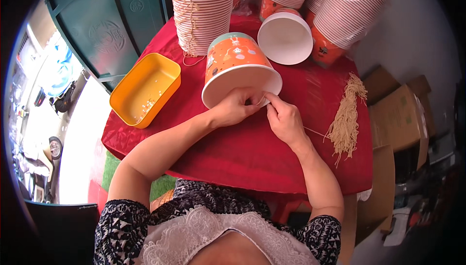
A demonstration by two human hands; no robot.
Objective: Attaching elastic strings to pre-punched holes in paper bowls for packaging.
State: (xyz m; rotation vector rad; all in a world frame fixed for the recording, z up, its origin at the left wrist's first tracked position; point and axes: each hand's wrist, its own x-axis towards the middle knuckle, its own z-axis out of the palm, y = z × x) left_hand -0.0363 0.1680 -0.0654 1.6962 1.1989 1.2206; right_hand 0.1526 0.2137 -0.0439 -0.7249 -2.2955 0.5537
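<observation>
An orange paper bucket point(238, 57) with a white rim and pale green base lies tilted on the red-covered table, its mouth toward me. My left hand point(237, 107) is closed at the near rim, its curled fingers partly inside the mouth. Close beside it, my right hand point(285, 119) pinches thumb and forefinger together at the rim's right side. Whatever is between those fingertips is too small to make out. A thin string point(315, 132) runs from my right wrist to a bundle of beige strings point(345, 122) on the table's right side.
A yellow plastic tub point(145, 90) with small white bits stands left. Behind the bucket rises a tall stack of paper buckets point(204, 17) with strings hanging down it. More stacked buckets point(349, 12) and one open bucket point(285, 38) are at back right. Cardboard boxes point(400, 119) flank the table.
</observation>
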